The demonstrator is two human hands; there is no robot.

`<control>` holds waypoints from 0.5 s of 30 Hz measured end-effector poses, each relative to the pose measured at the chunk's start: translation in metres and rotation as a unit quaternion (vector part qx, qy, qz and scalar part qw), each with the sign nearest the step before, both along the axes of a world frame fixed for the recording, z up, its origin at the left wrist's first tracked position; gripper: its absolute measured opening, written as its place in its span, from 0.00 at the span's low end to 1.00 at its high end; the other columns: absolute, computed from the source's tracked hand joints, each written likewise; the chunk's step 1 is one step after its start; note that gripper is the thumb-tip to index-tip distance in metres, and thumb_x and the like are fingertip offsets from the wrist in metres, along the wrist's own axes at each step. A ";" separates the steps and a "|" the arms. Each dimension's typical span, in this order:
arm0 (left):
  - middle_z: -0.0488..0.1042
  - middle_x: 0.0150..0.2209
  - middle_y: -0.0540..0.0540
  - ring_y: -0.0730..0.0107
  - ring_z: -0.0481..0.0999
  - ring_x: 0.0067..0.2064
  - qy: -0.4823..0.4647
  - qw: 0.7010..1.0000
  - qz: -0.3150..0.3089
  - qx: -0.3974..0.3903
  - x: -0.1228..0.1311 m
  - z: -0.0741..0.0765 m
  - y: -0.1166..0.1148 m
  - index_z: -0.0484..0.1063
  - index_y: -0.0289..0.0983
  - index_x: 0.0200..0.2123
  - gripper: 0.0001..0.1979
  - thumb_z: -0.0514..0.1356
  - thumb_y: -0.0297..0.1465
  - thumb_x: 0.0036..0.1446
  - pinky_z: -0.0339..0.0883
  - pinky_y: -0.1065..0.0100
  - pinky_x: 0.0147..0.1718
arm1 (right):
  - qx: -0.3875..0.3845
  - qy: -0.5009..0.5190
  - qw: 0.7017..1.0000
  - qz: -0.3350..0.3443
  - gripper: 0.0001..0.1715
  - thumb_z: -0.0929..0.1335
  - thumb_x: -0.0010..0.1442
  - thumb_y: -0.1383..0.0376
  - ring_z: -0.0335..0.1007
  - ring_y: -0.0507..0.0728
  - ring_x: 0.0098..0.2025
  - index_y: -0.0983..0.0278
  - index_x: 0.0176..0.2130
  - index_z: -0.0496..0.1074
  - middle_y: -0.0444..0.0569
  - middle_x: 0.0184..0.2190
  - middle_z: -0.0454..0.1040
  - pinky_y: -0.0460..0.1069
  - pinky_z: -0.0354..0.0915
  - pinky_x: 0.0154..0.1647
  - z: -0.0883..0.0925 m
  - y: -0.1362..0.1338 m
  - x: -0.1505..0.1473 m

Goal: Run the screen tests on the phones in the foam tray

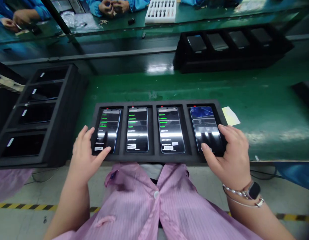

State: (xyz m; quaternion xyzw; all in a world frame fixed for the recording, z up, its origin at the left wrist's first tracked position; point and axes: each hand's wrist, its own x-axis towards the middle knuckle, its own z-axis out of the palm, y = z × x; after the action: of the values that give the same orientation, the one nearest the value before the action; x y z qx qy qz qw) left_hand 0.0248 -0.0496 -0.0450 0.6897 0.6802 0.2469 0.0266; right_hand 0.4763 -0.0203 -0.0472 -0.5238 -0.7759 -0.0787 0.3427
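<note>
A black foam tray [155,158] lies in front of me with a row of lit smartphones in its slots. Green and white text lines show on the left phone [107,130], the second phone [137,130] and the third phone [171,130]. A blue band tops the screen of the rightmost phone [205,125]. My left hand [86,155] is spread at the tray's left end, its thumb over the left phone's lower part. At the other end, my right hand [229,155] spans the tray's corner, fingers apart, its thumb at the rightmost phone's lower screen.
Another foam tray [51,133] with dark phones stands at the left, and a similar tray [229,58] is at the back right. A yellowish paper note [230,116] lies on the green table [269,130]. Across the bench, co-workers' hands [114,6] work near a white tray [160,20].
</note>
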 end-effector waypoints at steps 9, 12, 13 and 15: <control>0.64 0.71 0.32 0.35 0.69 0.69 0.009 0.999 0.049 -0.001 0.007 -0.006 0.006 0.55 0.43 0.75 0.38 0.61 0.47 0.68 0.75 0.41 0.58 | -0.003 -0.022 1.000 -0.020 0.22 0.70 0.70 0.58 0.75 0.73 0.57 0.65 0.59 0.71 0.60 0.49 0.78 0.69 0.68 0.64 -0.004 -0.001 0.010; 0.69 0.68 0.34 0.35 0.73 0.65 0.021 0.997 0.067 0.012 0.004 -0.007 0.008 0.57 0.43 0.74 0.37 0.61 0.48 0.68 0.78 0.44 0.52 | 0.003 -0.008 1.000 -0.009 0.21 0.71 0.69 0.61 0.74 0.72 0.57 0.65 0.58 0.72 0.59 0.50 0.79 0.68 0.66 0.65 -0.006 0.004 0.008; 0.71 0.67 0.34 0.35 0.75 0.64 0.023 0.997 0.076 0.018 0.002 -0.009 0.007 0.57 0.44 0.74 0.37 0.62 0.47 0.68 0.78 0.44 0.52 | 0.000 -0.004 1.000 -0.008 0.21 0.71 0.69 0.61 0.74 0.72 0.57 0.65 0.58 0.72 0.59 0.50 0.79 0.69 0.66 0.66 -0.006 0.005 0.007; 0.70 0.67 0.35 0.35 0.75 0.64 0.021 0.998 0.048 0.027 -0.001 -0.010 0.007 0.54 0.45 0.75 0.38 0.63 0.44 0.68 0.76 0.43 0.55 | -0.005 0.006 1.000 -0.008 0.21 0.71 0.68 0.61 0.74 0.71 0.57 0.64 0.59 0.72 0.58 0.50 0.78 0.69 0.66 0.65 -0.004 0.005 0.004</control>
State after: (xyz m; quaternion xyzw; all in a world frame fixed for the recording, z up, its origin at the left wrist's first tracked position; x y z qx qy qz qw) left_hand 0.0242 -0.0429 -0.0546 0.6620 0.7058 0.2516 -0.0176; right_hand 0.4807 -0.0156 -0.0512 -0.5325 -0.7697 -0.0744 0.3442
